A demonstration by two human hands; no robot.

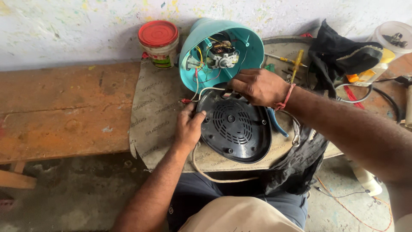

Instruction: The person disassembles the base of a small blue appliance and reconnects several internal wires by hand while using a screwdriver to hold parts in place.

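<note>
A teal appliance housing lies tipped on its side, showing a small motor and coloured wires inside. In front of it lies a black round base plate with a vent grille. My left hand grips the plate's left rim. My right hand pinches at the plate's top edge, where a white cord enters. The cord loops off the bench front.
A red-lidded jar stands by the wall. Screwdrivers, black cloth, blue-handled pliers and a white container crowd the right. A worn card sheet covers the orange wooden bench.
</note>
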